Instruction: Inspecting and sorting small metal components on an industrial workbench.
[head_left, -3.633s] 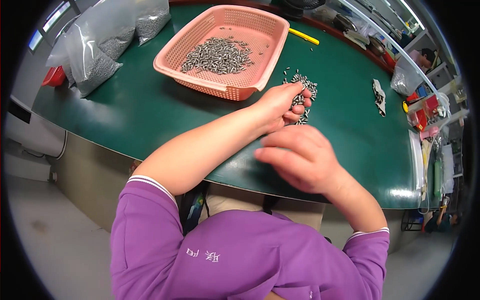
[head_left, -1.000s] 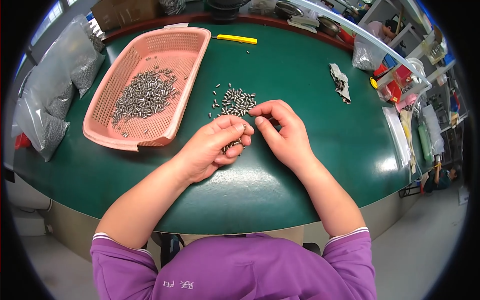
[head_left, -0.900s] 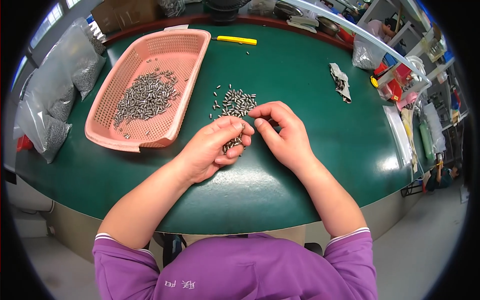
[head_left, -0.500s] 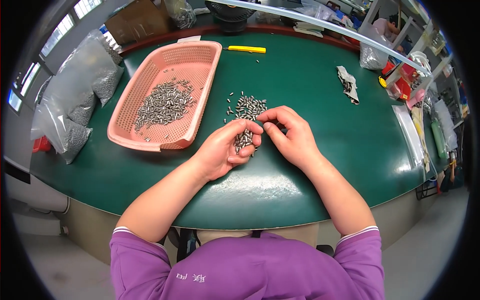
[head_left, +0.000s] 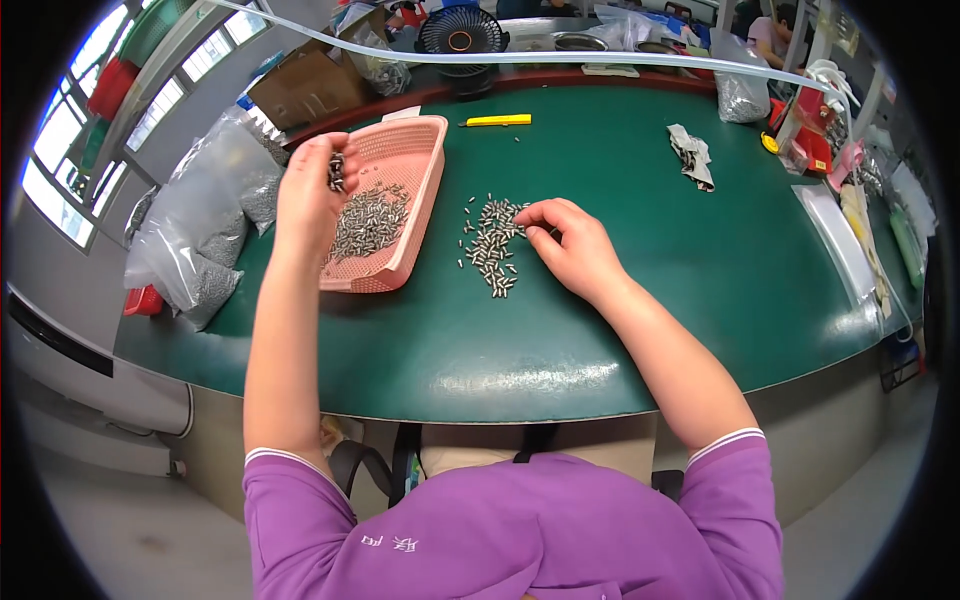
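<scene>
The left hand (head_left: 312,190) and its wrist hide the left side of the basket (head_left: 430,200); its fingers partly cover some metal pieces (head_left: 336,172). Whether the right hand (head_left: 574,246) pinches anything from the pile (head_left: 492,240) is too small to tell. Beyond the table's (head_left: 620,330) far right corner, a co-worker (head_left: 768,36) is cut off above; the purple shirt (head_left: 520,530), below.

On my table (head_left: 550,345) at left, bags (head_left: 205,245); then a basket (head_left: 427,195) of pins (head_left: 372,220), my left hand (head_left: 312,190) at its left side. Centre, a pin pile (head_left: 492,245), my right hand (head_left: 572,245) at its right edge; behind, a knife (head_left: 499,120).
</scene>
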